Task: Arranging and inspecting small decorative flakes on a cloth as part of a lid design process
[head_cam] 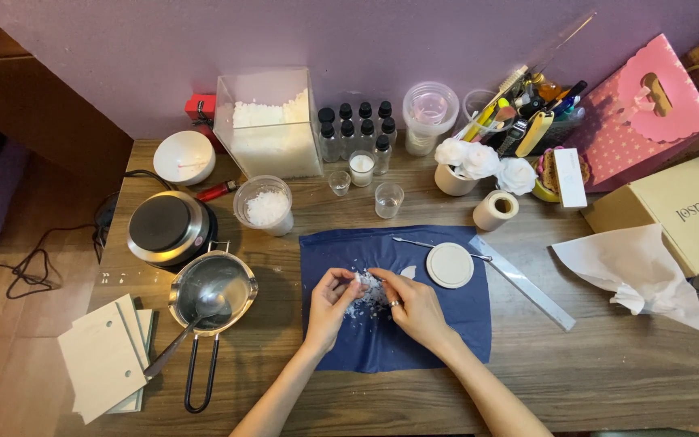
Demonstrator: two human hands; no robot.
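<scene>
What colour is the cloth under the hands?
Dark navy blue, plain, with no pattern; the cloth shows best in the head view.

Your single head-worn camera looks steeply down from the near side onto the wooden table (576,372), lilac wall (349,40) far.

A round black and steel hot plate (170,226) sits near the left edge of the wooden counter (608,364), a steel pouring pot (213,293) just beside it. A clear square tub of white flakes (269,123) stands at the far edge; a tan cardboard box (685,212) lies at the right edge.
</scene>
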